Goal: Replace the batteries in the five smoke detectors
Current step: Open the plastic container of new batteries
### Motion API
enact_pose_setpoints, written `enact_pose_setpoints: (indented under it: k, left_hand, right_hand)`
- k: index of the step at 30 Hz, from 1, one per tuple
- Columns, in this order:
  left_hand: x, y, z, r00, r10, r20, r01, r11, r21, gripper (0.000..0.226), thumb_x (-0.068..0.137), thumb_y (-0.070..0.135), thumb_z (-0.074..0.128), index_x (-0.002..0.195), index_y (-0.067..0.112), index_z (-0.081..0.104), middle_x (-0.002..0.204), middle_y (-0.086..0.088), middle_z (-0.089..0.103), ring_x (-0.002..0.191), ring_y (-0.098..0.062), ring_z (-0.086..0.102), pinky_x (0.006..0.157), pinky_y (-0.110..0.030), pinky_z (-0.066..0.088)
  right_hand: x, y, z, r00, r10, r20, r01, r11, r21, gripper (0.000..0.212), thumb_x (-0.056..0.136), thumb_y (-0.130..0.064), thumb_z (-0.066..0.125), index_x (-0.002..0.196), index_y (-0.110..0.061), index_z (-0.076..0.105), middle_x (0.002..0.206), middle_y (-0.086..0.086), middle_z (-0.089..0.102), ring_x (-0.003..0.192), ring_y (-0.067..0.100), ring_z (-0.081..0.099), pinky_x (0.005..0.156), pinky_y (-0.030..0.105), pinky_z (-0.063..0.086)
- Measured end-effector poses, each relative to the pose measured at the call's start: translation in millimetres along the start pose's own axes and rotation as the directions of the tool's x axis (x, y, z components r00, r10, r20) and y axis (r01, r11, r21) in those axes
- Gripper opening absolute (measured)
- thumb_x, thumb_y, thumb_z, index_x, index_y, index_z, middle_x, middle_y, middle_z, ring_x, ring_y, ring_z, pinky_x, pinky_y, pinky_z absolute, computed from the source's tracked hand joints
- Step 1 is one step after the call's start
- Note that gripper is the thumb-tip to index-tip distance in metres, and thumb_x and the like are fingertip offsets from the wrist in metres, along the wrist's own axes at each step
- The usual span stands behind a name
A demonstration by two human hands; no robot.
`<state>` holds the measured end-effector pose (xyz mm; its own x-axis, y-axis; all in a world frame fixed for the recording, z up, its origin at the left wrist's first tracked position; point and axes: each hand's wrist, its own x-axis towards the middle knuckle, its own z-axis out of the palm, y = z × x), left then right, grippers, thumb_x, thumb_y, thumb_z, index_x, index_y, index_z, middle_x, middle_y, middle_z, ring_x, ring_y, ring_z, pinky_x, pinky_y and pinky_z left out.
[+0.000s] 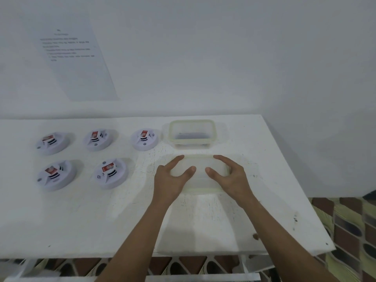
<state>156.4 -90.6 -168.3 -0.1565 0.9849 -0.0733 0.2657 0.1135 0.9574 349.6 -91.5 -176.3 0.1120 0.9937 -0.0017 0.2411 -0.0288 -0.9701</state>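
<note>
Several white round smoke detectors lie in two rows on the left half of the white table [101, 216], each with a red-labelled battery on top; one back-row detector [144, 139] is nearest the boxes, and one front-row detector [111, 173] lies left of my hands. A clear plastic container [200, 180] sits in front of me. My left hand [173, 180] grips its left side and my right hand [230, 178] its right side, both thumbs resting on its top. Behind it stands a second clear container [192, 122], open, with something dark and indistinct at its bottom.
The table's right edge [305, 200] runs close beside my right arm, with patterned floor tiles [345, 220] beyond it. A printed sheet of paper [75, 58] hangs on the white wall behind the table.
</note>
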Motion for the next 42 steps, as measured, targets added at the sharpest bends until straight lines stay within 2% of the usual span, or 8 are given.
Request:
enact_pose_setpoints:
  k: [5,10,13,17,22,29,35,42]
  left_hand:
    - [1.1,1.2,-9.0,0.983,-0.045,0.18,0.015,0.986,0.166,0.08,0.064,0.071,0.075,0.136,0.058,0.04,0.116,0.011,0.034,0.096,0.006,0.043,0.069,-0.007,0.031]
    - [11.6,6.1,-20.3,0.962,-0.027,0.271,-0.083,0.919,0.385,0.087,0.066,0.073,0.071,0.143,0.051,0.036,0.143,0.002,0.032,0.132,-0.017,0.039,0.097,-0.026,0.034]
    - [19.6,12.8,-23.6,0.984,0.025,0.179,-0.109,0.874,0.473,0.078,0.073,0.067,0.07,0.142,0.042,0.044,0.153,-0.001,0.026,0.139,-0.02,0.036,0.099,-0.028,0.032]
    - [9.4,9.3,-12.3,0.995,0.09,0.042,-0.098,0.81,0.578,0.059,0.092,0.059,0.052,0.145,0.034,0.044,0.137,-0.008,0.049,0.123,-0.024,0.052,0.096,-0.034,0.04]
    - [-21.7,-4.9,6.9,0.996,0.027,0.086,-0.052,0.954,0.294,0.055,0.099,0.051,0.043,0.151,0.038,0.032,0.143,-0.004,0.051,0.133,-0.021,0.046,0.098,-0.024,0.029]
    - [-25.8,-6.8,4.4,0.992,-0.039,0.119,0.019,0.987,0.159,0.054,0.09,0.06,0.054,0.141,0.054,0.037,0.129,0.004,0.042,0.117,-0.008,0.043,0.094,-0.024,0.029]
    - [-26.6,-9.6,-1.2,0.993,0.007,0.117,-0.011,0.999,0.032,0.052,0.085,0.051,0.068,0.133,0.051,0.049,0.144,0.022,0.046,0.135,-0.003,0.039,0.109,-0.027,0.035]
    - [-22.6,-9.5,-1.3,1.0,-0.001,0.031,0.001,1.0,0.01,0.046,0.077,0.055,0.073,0.122,0.05,0.061,0.128,0.018,0.058,0.119,-0.001,0.046,0.095,-0.02,0.036]
  right_hand:
    - [3.5,-3.3,2.8,1.0,-0.024,-0.009,0.022,0.98,-0.195,0.045,0.083,-0.044,0.077,0.124,-0.039,0.062,0.134,-0.009,0.035,0.13,0.013,0.036,0.099,0.024,0.035]
    - [5.4,-11.0,-2.0,0.988,-0.131,0.081,0.149,0.948,-0.283,0.049,0.088,-0.037,0.074,0.134,-0.03,0.06,0.134,-0.011,0.048,0.127,0.004,0.044,0.107,0.017,0.036]
    - [5.1,-15.0,-9.7,0.991,-0.017,0.136,0.06,0.945,-0.323,0.062,0.081,-0.048,0.078,0.137,-0.036,0.056,0.11,-0.011,0.046,0.103,0.002,0.052,0.078,0.007,0.039]
    - [-10.3,-8.7,-4.7,0.961,0.076,0.265,0.017,0.944,-0.331,0.082,0.074,-0.063,0.077,0.145,-0.053,0.037,0.111,-0.014,0.042,0.103,0.0,0.049,0.085,0.019,0.043]
    - [-20.3,-6.0,7.9,0.98,0.069,0.187,-0.031,0.979,-0.201,0.077,0.082,-0.052,0.075,0.147,-0.053,0.033,0.126,-0.008,0.04,0.117,0.009,0.048,0.097,0.024,0.04]
    - [-26.2,-8.3,20.4,0.973,0.113,0.2,-0.101,0.993,-0.065,0.051,0.089,-0.05,0.068,0.135,-0.055,0.048,0.136,-0.008,0.045,0.124,0.008,0.043,0.102,0.028,0.038]
    - [-25.9,-8.1,25.5,0.98,0.069,0.186,-0.076,0.997,0.031,0.035,0.092,-0.045,0.067,0.125,-0.048,0.057,0.137,-0.018,0.056,0.126,0.01,0.054,0.107,0.036,0.048]
    - [-24.0,-6.6,24.9,0.993,0.044,0.105,-0.05,0.998,0.05,0.039,0.086,-0.045,0.075,0.124,-0.047,0.064,0.131,-0.021,0.061,0.122,0.003,0.057,0.103,0.029,0.05]
